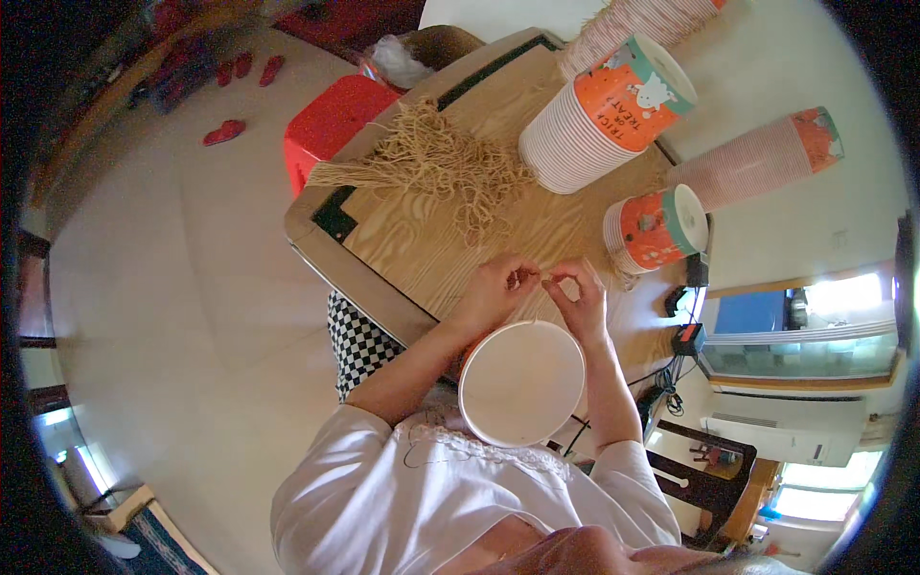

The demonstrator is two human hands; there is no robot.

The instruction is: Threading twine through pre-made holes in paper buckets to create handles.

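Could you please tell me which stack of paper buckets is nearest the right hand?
The shortest stack, just beyond and to the right of the right hand; the other stacks are visibly longer and farther away.

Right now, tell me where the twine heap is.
In the head view, the twine heap lies at left on the table, between the red stool and a tall tub stack.

Tan twine (431, 151), white bucket base (522, 385), orange-and-teal buckets (613, 103), red stool (335, 123), black-and-white checked cloth (356, 337), brown wood-grain tabletop (407, 240)
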